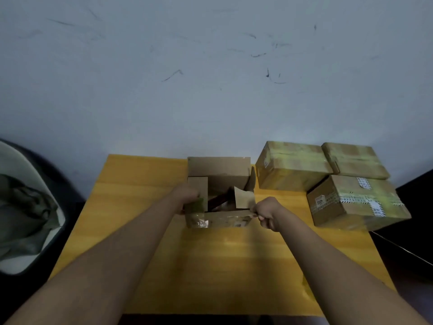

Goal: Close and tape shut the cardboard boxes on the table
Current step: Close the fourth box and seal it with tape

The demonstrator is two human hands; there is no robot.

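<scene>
At the middle of the yellow wooden surface [140, 207], toward its far edge by the pale wall [210, 66], an open cardboard box [219, 170] is standing with its flaps still up. Its far flap is rising upright, the two side flaps are leaning inward over a dark item [219, 199] lying inside, too dim to identify, and the near flap [228, 219], glossy with old clear tape, is folding outward toward the person. The left hand [187, 195] is curling its fingers around the left side of the box, gripping the left flap near the corner. The right hand [267, 213] is closing in a fist at the right front corner, pinching the right end of the near flap. Both bare forearms are reaching in from the bottom of the view. To the right of the open box, three closed boxes are sitting together, already taped: one large taped box [290, 165] just beside the open box, a flatter taped box [353, 159] touching it on the right, and a labelled taped box [356, 202] nearer the person, overhanging the right edge of the surface. On the far left, off the surface, a pale chair [14, 259] is holding a crumpled dark green cloth [23, 214].
</scene>
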